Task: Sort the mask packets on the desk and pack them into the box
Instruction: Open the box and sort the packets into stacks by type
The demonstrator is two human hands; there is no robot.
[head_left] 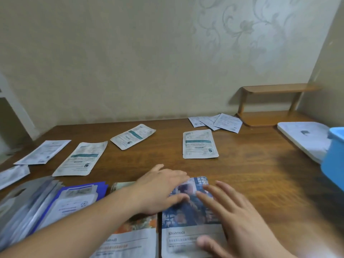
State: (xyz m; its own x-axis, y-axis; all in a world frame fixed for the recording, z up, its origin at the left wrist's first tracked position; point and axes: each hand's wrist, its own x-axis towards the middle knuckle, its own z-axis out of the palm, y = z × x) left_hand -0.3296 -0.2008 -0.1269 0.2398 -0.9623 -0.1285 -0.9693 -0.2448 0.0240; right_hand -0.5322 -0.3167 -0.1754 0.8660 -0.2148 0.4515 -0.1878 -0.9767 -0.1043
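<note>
A blue-pictured mask packet (188,215) lies near the desk's front edge. My left hand (160,190) rests flat on its upper left part, fingers straight. My right hand (232,218) lies open on its right side, thumb on the lower white band. An orange-pictured packet (130,237) lies beside it on the left, partly under my left forearm. Three white packets with teal bands (200,144) (133,136) (81,158) lie spread across the middle of the desk. A blue box (335,161) stands at the right edge.
A stack of silvery and blue packets (46,205) sits at the front left. More white packets (43,151) lie at the far left, and small white sachets (216,121) at the back. A white lid (305,140) lies by the blue box. A wooden shelf (275,105) stands in the back right corner.
</note>
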